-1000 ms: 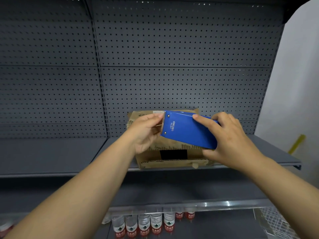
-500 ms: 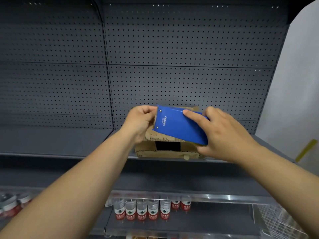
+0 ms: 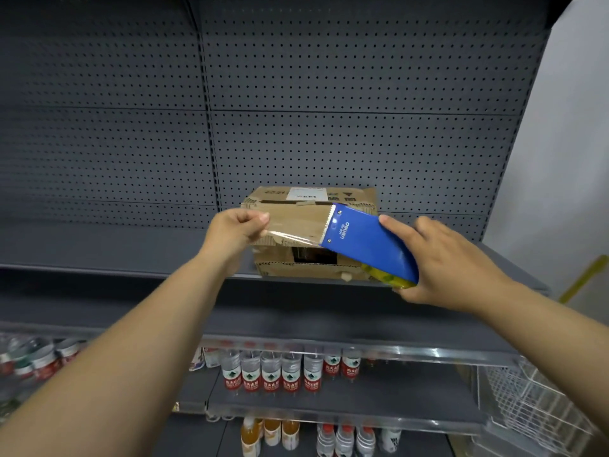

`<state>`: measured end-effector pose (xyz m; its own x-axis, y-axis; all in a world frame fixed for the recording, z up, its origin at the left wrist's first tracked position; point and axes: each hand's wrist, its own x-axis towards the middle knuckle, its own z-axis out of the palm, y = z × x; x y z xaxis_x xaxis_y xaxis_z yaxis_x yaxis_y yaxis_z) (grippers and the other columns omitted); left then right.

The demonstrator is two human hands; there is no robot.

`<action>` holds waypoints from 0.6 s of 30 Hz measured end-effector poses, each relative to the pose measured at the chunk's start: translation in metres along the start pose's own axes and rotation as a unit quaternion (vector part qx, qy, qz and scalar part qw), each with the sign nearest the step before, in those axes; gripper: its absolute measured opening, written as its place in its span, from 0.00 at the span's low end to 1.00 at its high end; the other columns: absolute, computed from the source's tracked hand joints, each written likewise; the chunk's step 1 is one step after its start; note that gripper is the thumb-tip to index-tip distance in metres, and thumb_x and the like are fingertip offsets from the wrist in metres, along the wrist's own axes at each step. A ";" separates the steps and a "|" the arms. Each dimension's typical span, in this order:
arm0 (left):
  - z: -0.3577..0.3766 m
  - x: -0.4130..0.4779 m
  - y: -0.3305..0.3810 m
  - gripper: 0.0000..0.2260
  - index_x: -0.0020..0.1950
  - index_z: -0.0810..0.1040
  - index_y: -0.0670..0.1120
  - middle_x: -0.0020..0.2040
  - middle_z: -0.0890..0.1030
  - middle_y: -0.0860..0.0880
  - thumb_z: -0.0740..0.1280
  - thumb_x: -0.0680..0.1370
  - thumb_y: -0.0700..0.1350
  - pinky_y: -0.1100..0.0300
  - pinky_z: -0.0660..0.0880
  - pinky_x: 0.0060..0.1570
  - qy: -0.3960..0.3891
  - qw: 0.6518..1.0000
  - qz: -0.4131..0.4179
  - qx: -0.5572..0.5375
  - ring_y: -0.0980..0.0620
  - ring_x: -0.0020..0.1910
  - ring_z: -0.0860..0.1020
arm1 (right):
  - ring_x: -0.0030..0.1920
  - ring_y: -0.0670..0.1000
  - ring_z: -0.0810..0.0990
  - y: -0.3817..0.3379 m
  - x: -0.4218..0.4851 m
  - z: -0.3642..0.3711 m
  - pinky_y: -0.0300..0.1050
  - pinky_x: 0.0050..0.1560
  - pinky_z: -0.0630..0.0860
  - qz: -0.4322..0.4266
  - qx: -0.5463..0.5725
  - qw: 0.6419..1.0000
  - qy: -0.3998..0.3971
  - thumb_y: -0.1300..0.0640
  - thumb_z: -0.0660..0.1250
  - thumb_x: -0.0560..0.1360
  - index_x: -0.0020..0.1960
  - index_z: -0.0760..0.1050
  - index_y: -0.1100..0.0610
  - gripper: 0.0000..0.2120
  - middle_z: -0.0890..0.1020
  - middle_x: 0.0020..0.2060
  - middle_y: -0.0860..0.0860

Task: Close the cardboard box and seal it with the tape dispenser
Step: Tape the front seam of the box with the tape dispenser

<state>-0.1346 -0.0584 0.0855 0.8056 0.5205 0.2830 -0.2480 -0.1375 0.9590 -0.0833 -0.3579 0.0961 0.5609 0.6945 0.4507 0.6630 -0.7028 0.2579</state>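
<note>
A worn cardboard box [image 3: 313,201] with a white label sits on a grey shelf [image 3: 131,249], its top flaps folded down. In front of it my right hand [image 3: 448,262] grips a blue tape dispenser [image 3: 369,245], tilted with its toothed edge up-left. My left hand [image 3: 239,227] pinches the free end of a clear tape strip [image 3: 296,229] stretched from the dispenser across the box's front. The strip hovers just in front of the box; I cannot tell if it touches the cardboard.
A grey pegboard wall [image 3: 329,110] rises behind the box. Below, a lower shelf holds several water bottles [image 3: 280,371], with more drink bottles [image 3: 273,433] beneath. A white wire basket [image 3: 534,410] hangs at lower right, and a yellow pole [image 3: 580,278] leans at right.
My hands have pulled apart: the left hand drew tape out to the left while the right hand moved the dispenser right and down. The box's top is now uncovered.
</note>
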 end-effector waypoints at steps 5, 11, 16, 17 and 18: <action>0.005 -0.013 -0.032 0.05 0.41 0.78 0.43 0.38 0.80 0.47 0.67 0.76 0.41 0.67 0.69 0.43 0.010 0.999 -0.039 0.021 0.55 0.41 0.78 | 0.32 0.55 0.74 -0.011 0.002 0.020 0.46 0.32 0.74 -0.011 -0.050 0.998 0.032 0.43 0.74 0.52 0.68 0.63 0.52 0.48 0.73 0.36 0.54; -0.001 -0.002 -0.078 0.04 0.43 0.78 0.44 0.38 0.79 0.47 0.65 0.77 0.41 0.53 0.72 0.55 0.005 0.995 -0.094 0.022 0.52 0.40 0.77 | 0.31 0.53 0.74 -0.025 0.015 0.061 0.45 0.31 0.74 -0.022 -0.056 0.998 0.003 0.42 0.75 0.49 0.66 0.66 0.52 0.48 0.74 0.35 0.53; -0.001 0.020 -0.107 0.04 0.43 0.77 0.46 0.42 0.80 0.48 0.65 0.78 0.42 0.55 0.73 0.55 0.006 0.994 -0.109 0.003 0.49 0.47 0.77 | 0.31 0.51 0.75 -0.031 0.033 0.082 0.44 0.31 0.75 -0.009 -0.069 0.998 -0.004 0.41 0.76 0.47 0.66 0.67 0.52 0.49 0.75 0.36 0.52; -0.002 0.025 -0.110 0.04 0.43 0.77 0.46 0.43 0.80 0.47 0.65 0.78 0.43 0.54 0.74 0.56 0.006 0.994 -0.109 0.002 0.48 0.48 0.77 | 0.32 0.51 0.75 -0.032 0.037 0.085 0.44 0.31 0.76 -0.006 -0.070 0.998 -0.002 0.41 0.76 0.48 0.66 0.67 0.52 0.48 0.75 0.36 0.52; -0.002 0.030 -0.112 0.04 0.44 0.77 0.47 0.44 0.80 0.46 0.65 0.78 0.43 0.53 0.74 0.58 0.005 0.994 -0.110 0.002 0.48 0.48 0.77 | 0.32 0.52 0.75 -0.033 0.042 0.088 0.45 0.31 0.76 -0.003 -0.071 0.997 0.000 0.41 0.76 0.48 0.66 0.67 0.52 0.48 0.75 0.36 0.52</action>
<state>-0.0832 -0.0254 -0.0136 0.8343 0.5472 0.0665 -0.0650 -0.0220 0.9976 -0.0382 -0.2919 0.0309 0.5574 0.6983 0.4492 0.5890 -0.7138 0.3789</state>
